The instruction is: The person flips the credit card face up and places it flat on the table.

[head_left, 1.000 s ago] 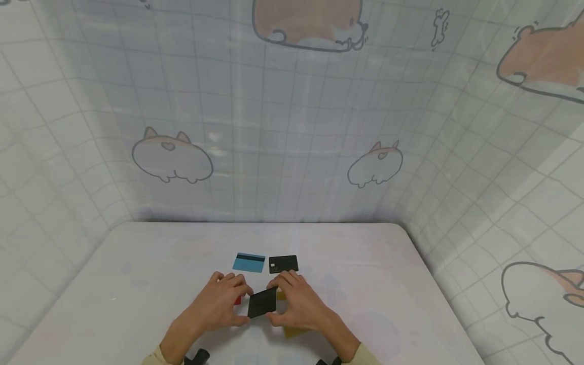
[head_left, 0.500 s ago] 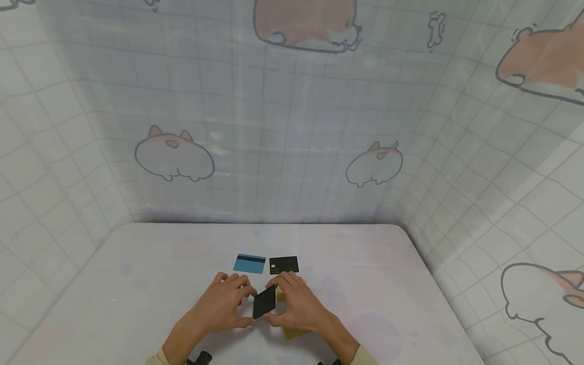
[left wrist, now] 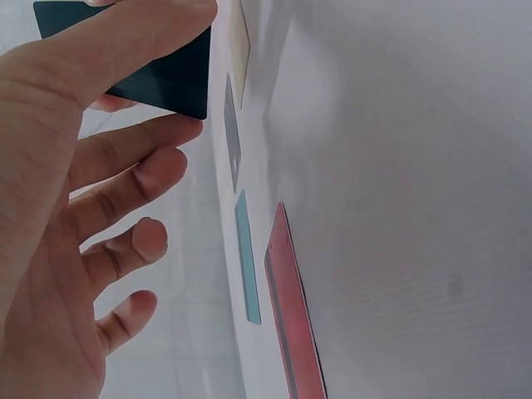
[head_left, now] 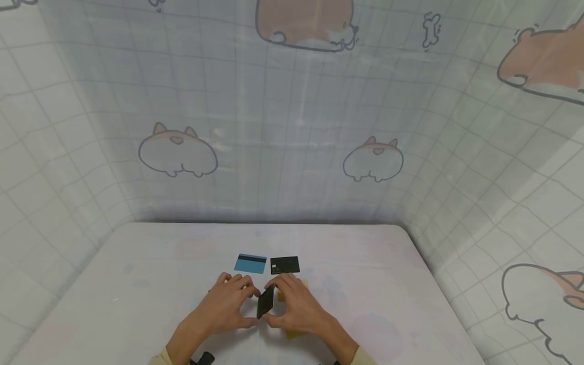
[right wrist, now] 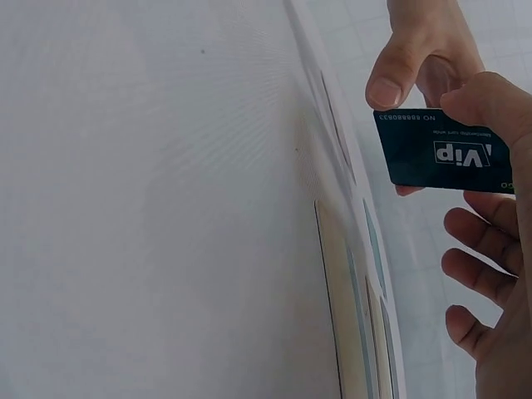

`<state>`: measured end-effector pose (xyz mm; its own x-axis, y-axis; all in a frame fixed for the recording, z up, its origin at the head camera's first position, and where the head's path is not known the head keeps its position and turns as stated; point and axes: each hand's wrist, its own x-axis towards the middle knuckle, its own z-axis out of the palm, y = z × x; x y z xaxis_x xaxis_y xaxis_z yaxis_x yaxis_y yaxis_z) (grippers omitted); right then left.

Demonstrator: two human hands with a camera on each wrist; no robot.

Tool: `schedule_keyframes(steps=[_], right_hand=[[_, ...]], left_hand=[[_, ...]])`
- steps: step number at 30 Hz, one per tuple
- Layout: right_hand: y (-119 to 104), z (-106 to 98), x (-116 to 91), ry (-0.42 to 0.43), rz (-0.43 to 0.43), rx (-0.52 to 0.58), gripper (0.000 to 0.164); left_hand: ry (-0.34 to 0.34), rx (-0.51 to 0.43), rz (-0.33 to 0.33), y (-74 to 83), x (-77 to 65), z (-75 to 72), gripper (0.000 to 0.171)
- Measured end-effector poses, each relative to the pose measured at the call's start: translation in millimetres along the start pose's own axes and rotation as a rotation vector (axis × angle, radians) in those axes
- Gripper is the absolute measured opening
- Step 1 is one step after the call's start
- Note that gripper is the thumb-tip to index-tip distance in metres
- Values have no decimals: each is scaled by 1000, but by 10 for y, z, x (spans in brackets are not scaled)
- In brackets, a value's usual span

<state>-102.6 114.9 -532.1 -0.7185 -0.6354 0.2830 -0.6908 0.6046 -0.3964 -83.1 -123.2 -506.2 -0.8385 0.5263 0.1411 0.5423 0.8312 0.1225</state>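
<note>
A dark green membership card (head_left: 266, 302) is held upright and tilted between both hands above the table. Its face shows "Vip" lettering in the right wrist view, where the card (right wrist: 449, 154) appears upside down. The left hand (head_left: 228, 306) pinches one end between thumb and index finger, its other fingers loosely bent. At the opposite end the right hand (head_left: 298, 304) pinches with thumb and fingertips. Under the left hand lies a red card (left wrist: 293, 316) with a dark stripe. Yellow cards (head_left: 296, 334) show partly from beneath the right hand.
Beyond the hands lie a blue card (head_left: 250, 263) with a black stripe and a black chip card (head_left: 285, 264), side by side. The white table (head_left: 159, 268) meets a curtain (head_left: 274, 177) with grid lines and cartoon dogs at back and sides.
The green card has turned from nearly face-on to a narrow, steep angle in the head view. The left hand has shifted slightly right, towards the right hand.
</note>
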Motion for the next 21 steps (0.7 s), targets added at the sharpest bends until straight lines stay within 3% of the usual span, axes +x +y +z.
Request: schedule_keyframes(steps=[21], right_hand=[[-57, -13, -11, -50, 37, 118, 60]], left_hand=[[56, 4, 32, 7, -8, -24, 56]])
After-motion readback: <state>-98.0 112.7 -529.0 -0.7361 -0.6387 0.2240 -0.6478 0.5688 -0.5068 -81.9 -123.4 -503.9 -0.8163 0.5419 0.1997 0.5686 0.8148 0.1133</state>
